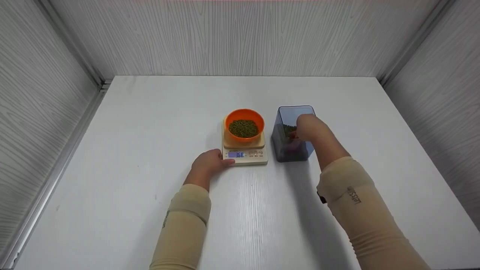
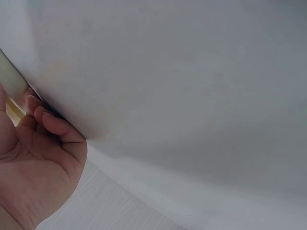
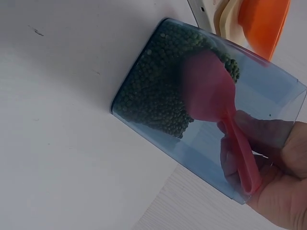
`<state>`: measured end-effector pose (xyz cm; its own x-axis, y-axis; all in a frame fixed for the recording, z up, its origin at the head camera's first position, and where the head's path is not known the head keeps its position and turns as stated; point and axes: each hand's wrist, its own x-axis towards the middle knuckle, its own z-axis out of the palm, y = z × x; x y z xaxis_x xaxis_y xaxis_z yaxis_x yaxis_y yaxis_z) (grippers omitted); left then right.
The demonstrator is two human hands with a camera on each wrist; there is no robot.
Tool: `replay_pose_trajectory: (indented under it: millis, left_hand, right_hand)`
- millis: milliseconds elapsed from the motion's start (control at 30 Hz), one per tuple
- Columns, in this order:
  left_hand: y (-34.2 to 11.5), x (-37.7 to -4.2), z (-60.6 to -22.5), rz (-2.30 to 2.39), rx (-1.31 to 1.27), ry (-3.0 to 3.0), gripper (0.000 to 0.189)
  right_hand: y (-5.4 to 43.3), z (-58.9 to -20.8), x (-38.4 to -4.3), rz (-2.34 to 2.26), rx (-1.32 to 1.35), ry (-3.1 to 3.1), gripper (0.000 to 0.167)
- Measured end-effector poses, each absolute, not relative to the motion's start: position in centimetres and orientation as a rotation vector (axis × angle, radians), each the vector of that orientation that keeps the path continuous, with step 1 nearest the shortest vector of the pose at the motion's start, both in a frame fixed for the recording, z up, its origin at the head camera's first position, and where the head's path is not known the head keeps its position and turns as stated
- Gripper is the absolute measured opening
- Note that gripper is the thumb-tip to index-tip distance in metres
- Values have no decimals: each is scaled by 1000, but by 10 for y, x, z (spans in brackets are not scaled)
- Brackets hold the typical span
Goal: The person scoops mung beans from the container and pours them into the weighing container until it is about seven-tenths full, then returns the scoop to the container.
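My left hand [image 1: 209, 163] grips the front left corner of a white kitchen scale [image 1: 257, 162], thumb on top near the lit display and fingers curled at its side. On the scale's platform sits an orange bowl [image 1: 259, 119] with green mung beans [image 1: 243, 128] in it. To the right stands a clear bluish container [image 1: 276, 144], partly filled with more mung beans [image 3: 153, 91]. My right hand [image 1: 308, 126] reaches into it and holds a red scoop [image 3: 211, 91] by the handle. The scoop's head is down at the beans in the right wrist view.
Scale and container stand side by side on a white table [image 1: 131, 168], a narrow gap between them. Grey wood-grain panels [image 1: 240, 37] rise behind the table and on both sides.
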<state>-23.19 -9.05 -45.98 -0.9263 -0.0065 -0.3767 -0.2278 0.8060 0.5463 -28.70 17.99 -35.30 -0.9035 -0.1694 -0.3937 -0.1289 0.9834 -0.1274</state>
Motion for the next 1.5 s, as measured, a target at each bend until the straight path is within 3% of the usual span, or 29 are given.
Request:
replay_pose_trajectory:
  millis: [1067, 1500]
  left_hand:
    - [-89, -231, -461, 868, -159, 2633, 42]
    - [-92, -232, -461, 878, -160, 2623, 44]
  right_hand:
    - [172, -356, -290, -191, -204, 2760, 24]
    - [175, -361, -295, -302, -109, 2768, 13]
